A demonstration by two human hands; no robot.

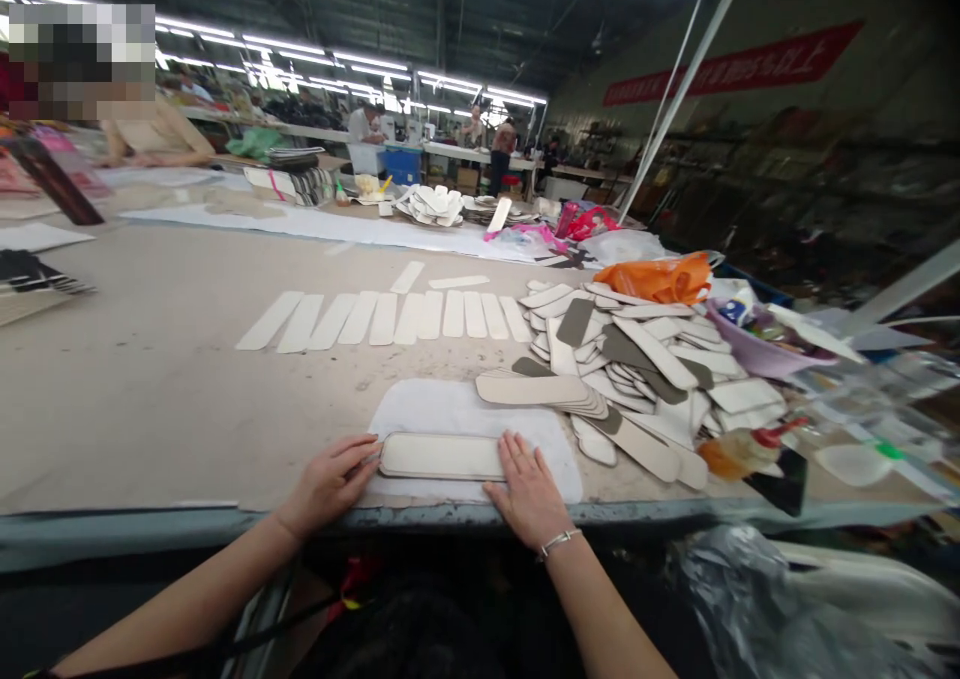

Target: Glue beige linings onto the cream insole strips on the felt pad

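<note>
In front of me a long white panel with rounded ends and a dark edge lies flat on a white cloth-like sheet. At the panel's left end is my left hand, its bent fingers and thumb closed about the tip. My right hand rests palm down over the panel's right end, fingers stretched out. A bracelet circles that wrist. Just behind the panel, a fanned stack of similar cream strips overlaps the sheet's back right corner.
White strips lie in a row farther back. A heap of white and grey pieces spreads to the right, near an orange bag, a purple basin and a red-tipped glue bottle. A person sits at the far left.
</note>
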